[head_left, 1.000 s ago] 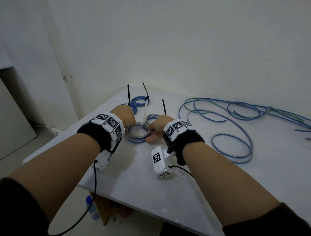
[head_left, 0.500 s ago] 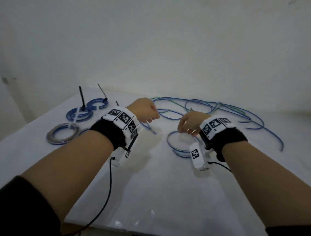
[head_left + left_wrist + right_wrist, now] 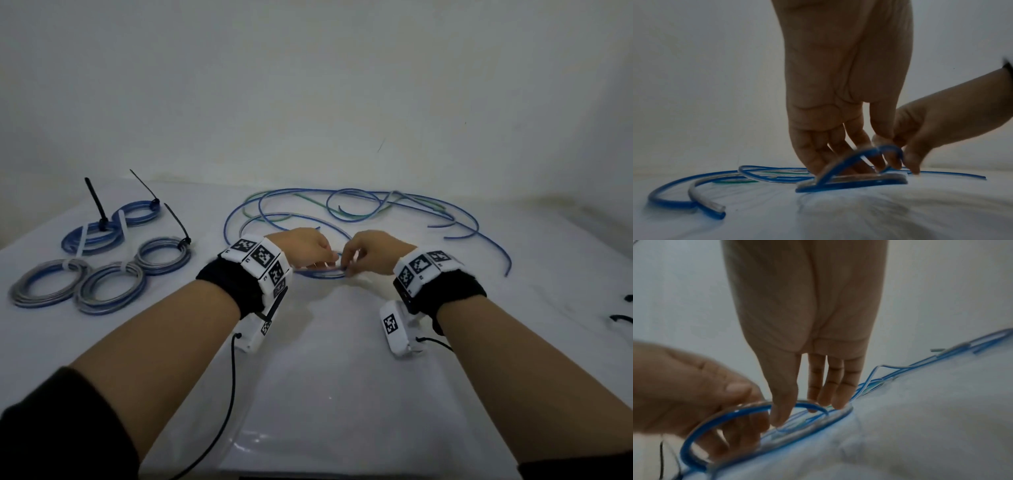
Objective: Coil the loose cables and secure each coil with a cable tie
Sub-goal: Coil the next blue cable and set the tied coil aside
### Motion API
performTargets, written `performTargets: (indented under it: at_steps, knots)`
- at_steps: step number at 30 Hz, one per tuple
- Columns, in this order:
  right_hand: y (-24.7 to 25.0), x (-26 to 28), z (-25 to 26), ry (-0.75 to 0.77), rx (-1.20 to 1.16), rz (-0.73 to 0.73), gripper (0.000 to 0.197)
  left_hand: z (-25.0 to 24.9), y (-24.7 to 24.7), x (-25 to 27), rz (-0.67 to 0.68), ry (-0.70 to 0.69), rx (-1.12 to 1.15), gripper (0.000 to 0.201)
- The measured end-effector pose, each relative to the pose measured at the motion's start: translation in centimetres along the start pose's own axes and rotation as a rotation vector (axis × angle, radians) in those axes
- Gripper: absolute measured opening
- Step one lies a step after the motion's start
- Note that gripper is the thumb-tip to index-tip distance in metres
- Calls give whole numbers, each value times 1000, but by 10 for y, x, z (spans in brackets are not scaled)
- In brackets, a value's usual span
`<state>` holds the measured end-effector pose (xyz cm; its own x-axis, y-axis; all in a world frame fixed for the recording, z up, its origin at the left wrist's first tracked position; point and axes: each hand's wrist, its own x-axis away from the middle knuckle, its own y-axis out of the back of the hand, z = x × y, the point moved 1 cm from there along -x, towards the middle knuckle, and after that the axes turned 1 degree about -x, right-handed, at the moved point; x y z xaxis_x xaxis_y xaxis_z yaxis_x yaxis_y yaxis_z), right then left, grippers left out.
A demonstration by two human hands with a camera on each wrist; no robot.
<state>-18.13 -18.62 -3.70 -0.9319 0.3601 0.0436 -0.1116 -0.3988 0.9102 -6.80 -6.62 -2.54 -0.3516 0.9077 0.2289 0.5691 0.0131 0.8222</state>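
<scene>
A loose blue cable (image 3: 323,273) lies partly wound into a small coil on the white table (image 3: 325,377), right under both hands. My left hand (image 3: 329,262) pinches a raised loop of it (image 3: 849,160) between thumb and fingers, with the other fingertips down on the flat coil (image 3: 855,181). My right hand (image 3: 347,267) meets it from the right and pinches the same loop (image 3: 748,409), which passes between its thumb and fingers (image 3: 835,395). Both wrist views are blurred at the fingertips.
Several tied coils (image 3: 109,286) with black and white ties sticking up lie at the table's left. Loose blue and green cables (image 3: 376,205) sprawl behind the hands to the right. Black tie pieces (image 3: 621,318) lie at the right edge. A wall stands behind.
Both hands left the tied coils at the left, moved right to the loose blue cable and closed together on it. The head view swung right with them.
</scene>
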Motion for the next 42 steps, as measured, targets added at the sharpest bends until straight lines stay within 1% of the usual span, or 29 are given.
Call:
performTargets:
  at_steps: [1,2,4,7,9,10,12,13,15,18,21,24,25,26,27,28,29,30,31,32,33,35,36,38,40,41,42]
  knots:
    - [6,2,-3,6,-106,-55,10,0,-1,-1,7,-12,19,33]
    - [12,4,-6,17,-204,-99,9,-2,-1,-2,5,-28,91,38]
    - [22,7,-11,43,-338,-193,7,-7,-1,-2,-61,-89,289,41]
    - [36,12,-16,83,-411,-409,5,-18,5,0,-186,-194,456,36]
    - [45,14,-19,95,-437,-542,7,-29,9,1,-205,-255,614,34]
    - [48,14,-20,100,-462,-584,8,-35,12,2,-202,-287,715,33]
    - [51,15,-18,101,-546,-605,4,-51,16,3,-189,-358,861,33]
    - [51,16,-16,97,-590,-598,7,-59,18,4,-185,-390,905,32]
    - [50,17,-12,96,-685,-569,20,-74,22,6,-182,-448,995,31]
    - [47,17,-6,49,-800,-504,16,-92,30,9,-176,-532,1154,32]
    - [41,14,-3,-51,-922,-456,11,-98,34,6,-160,-589,1236,32]
    - [38,15,5,-95,-1138,-449,7,-97,35,3,-184,-646,1251,31]
    - [38,17,8,-103,-1212,-425,10,-96,36,2,-211,-656,1253,30]
    - [39,20,11,-112,-1260,-385,17,-95,37,0,-247,-658,1246,29]
    - [39,23,14,-118,-1264,-327,25,-92,39,-1,-294,-650,1227,28]
    - [39,25,16,-114,-1212,-255,30,-89,41,-3,-349,-634,1202,27]
    - [39,28,17,-101,-1119,-178,31,-85,43,-5,-403,-620,1174,26]
    - [38,30,18,-87,-996,-115,29,-81,45,-7,-456,-612,1139,25]
    - [39,31,18,-72,-855,-83,28,-77,45,-8,-510,-605,1088,23]
    - [39,30,17,-50,-713,-90,27,-72,46,-10,-558,-596,1024,20]
    - [41,29,16,-20,-587,-128,27,-68,45,-12,-595,-578,951,17]
    - [45,27,14,54,-397,-247,24,-60,40,-14,-620,-532,805,11]
    - [46,27,14,85,-344,-314,22,-55,37,-17,-616,-507,727,10]
    - [50,25,13,123,-313,-421,18,-47,31,-21,-610,-452,543,10]
    - [54,25,12,162,-310,-470,14,-43,27,-22,-617,-391,391,15]
    - [56,26,13,188,-325,-493,11,-43,26,-21,-592,-373,378,17]
    - [58,26,13,215,-359,-524,9,-45,24,-19,-543,-375,414,19]
